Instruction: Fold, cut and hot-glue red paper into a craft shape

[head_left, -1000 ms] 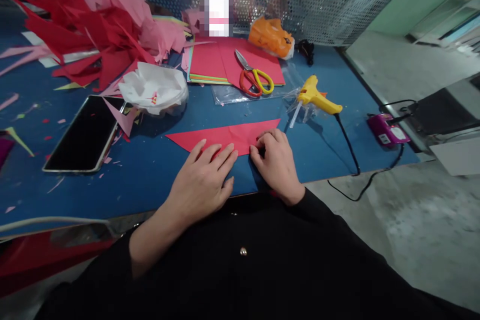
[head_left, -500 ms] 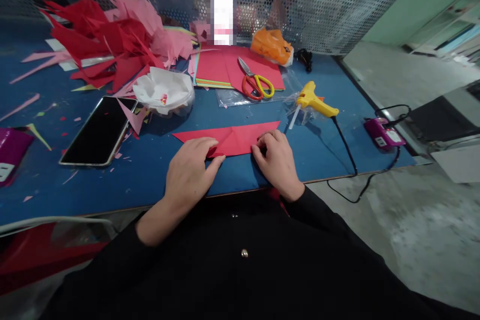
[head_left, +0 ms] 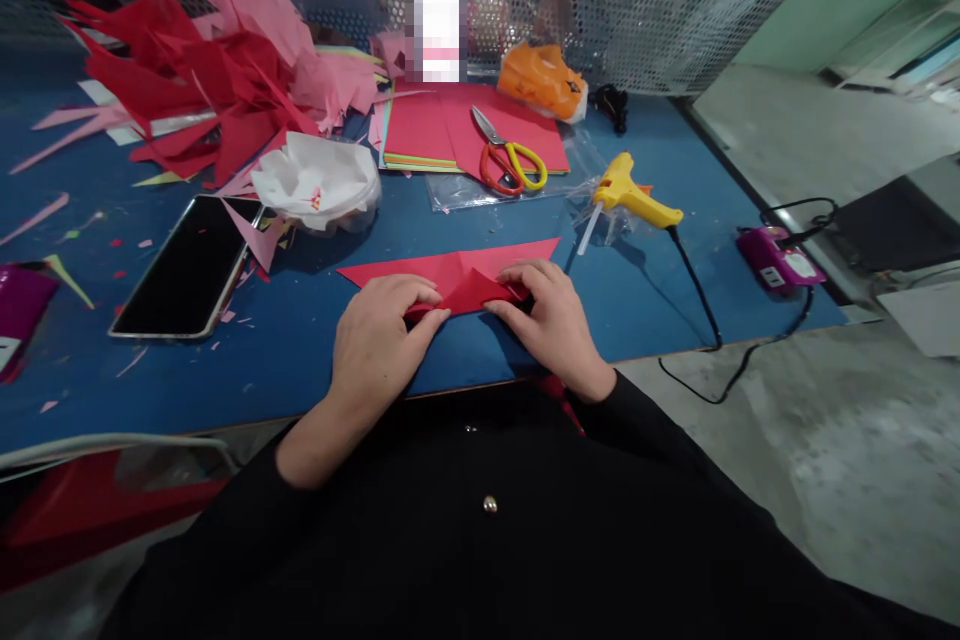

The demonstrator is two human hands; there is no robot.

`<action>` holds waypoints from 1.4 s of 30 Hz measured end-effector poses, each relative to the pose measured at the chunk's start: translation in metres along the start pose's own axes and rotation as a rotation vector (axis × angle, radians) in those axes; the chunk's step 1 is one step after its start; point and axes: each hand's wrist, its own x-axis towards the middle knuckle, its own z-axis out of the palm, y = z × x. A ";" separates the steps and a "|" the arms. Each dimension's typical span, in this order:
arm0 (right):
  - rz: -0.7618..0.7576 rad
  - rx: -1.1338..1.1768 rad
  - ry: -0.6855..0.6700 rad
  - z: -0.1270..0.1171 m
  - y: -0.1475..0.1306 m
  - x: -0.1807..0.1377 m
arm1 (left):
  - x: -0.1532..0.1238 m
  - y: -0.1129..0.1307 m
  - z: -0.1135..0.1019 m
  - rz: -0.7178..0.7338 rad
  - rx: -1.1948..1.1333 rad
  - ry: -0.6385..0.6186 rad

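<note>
A folded sheet of red paper (head_left: 469, 282) lies near the front edge of the blue table, with pointed ends at left and right. My left hand (head_left: 386, 335) pinches its near edge on the left between thumb and fingers. On the right, my right hand (head_left: 551, 320) grips the near edge the same way, and the paper there is raised into a fold. Beyond the paper are scissors (head_left: 510, 160) with one red and one yellow handle, lying on a stack of coloured paper (head_left: 420, 130). A yellow glue gun (head_left: 634, 195) rests to the right.
At the back left is a heap of red and pink paper cut-offs (head_left: 225, 70). A paper-lined bowl (head_left: 322, 185) and a dark phone (head_left: 187, 265) are on the left. An orange packet (head_left: 544, 80) sits at the back. The glue gun's cord runs by a purple power socket (head_left: 780, 260).
My right hand has shifted slightly left along the paper's near edge and lifted a fold there. My left hand keeps its pinch. The view has tilted slightly.
</note>
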 end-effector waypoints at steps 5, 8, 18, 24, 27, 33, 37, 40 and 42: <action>-0.065 0.100 -0.018 -0.003 0.000 -0.001 | -0.002 -0.001 -0.001 0.036 -0.116 -0.056; -0.118 0.089 -0.087 -0.002 0.002 -0.003 | -0.002 -0.001 -0.001 0.040 -0.125 -0.054; 0.016 0.120 -0.026 0.002 0.001 -0.001 | -0.002 -0.001 0.002 0.034 0.018 0.048; 0.051 -0.069 0.002 0.005 -0.002 0.001 | -0.002 0.001 0.005 0.025 0.165 0.077; 0.049 -0.184 0.011 0.007 -0.004 0.001 | -0.003 0.001 0.007 0.031 0.231 0.087; 0.052 -0.329 -0.007 0.009 -0.008 0.003 | -0.004 0.002 0.006 0.057 0.374 0.125; 0.037 -0.346 -0.017 0.009 -0.009 0.003 | -0.005 0.004 0.008 0.370 0.360 0.052; 0.042 -0.354 -0.016 0.009 -0.007 0.004 | -0.005 0.005 0.011 0.566 0.331 -0.091; 0.061 -0.354 -0.003 0.008 -0.007 0.003 | -0.006 0.007 0.012 0.567 0.335 -0.140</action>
